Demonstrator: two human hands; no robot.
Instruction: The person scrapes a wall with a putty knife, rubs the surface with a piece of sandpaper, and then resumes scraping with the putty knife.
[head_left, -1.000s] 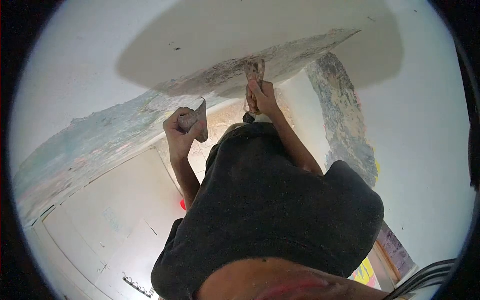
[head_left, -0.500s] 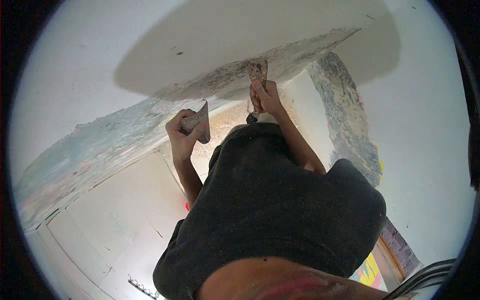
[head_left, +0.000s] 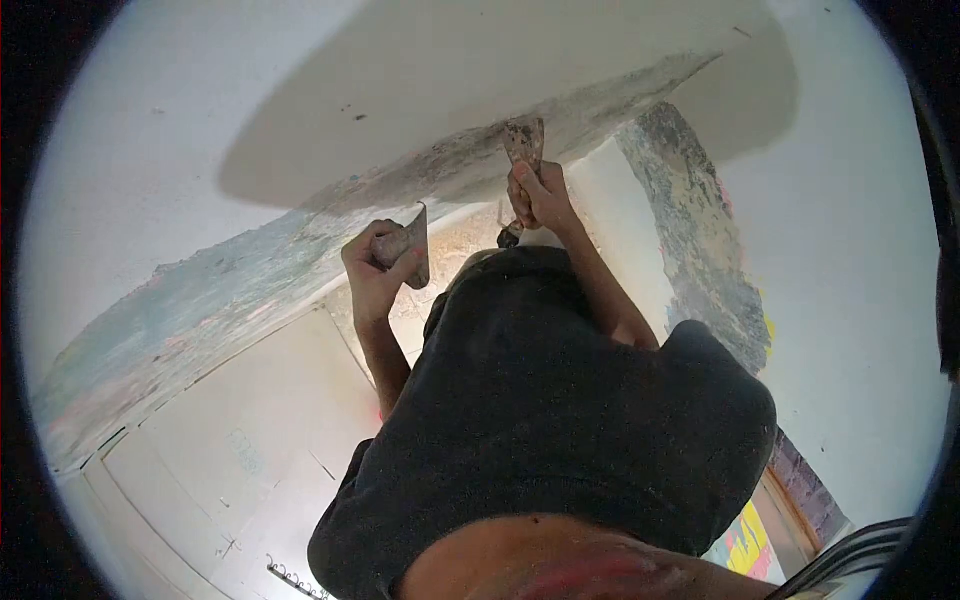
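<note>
My right hand (head_left: pixel 543 195) is closed around the handle of a putty knife (head_left: pixel 524 140), its stained blade pointing up and overlapping the lower edge of the rough, scraped band of wall (head_left: pixel 220 270). To the left, my left hand (head_left: pixel 372 275) grips a second, wider putty knife (head_left: pixel 412 250) below that same band, its blade turned to the side. Smooth pale wall (head_left: pixel 420 70) rises above the scraped strip, with a large shadow across it.
Another scraped patch (head_left: pixel 690 200) runs down the wall at the right. Debris covers the floor (head_left: pixel 465 240) between my hands. At lower left are a white panel (head_left: pixel 250 400) and a row of hooks (head_left: pixel 290 578). Dark cables (head_left: pixel 850 555) show at bottom right.
Both hands, with their putty knives, have shifted slightly to the right in view. The wall shadow has moved a little left.
</note>
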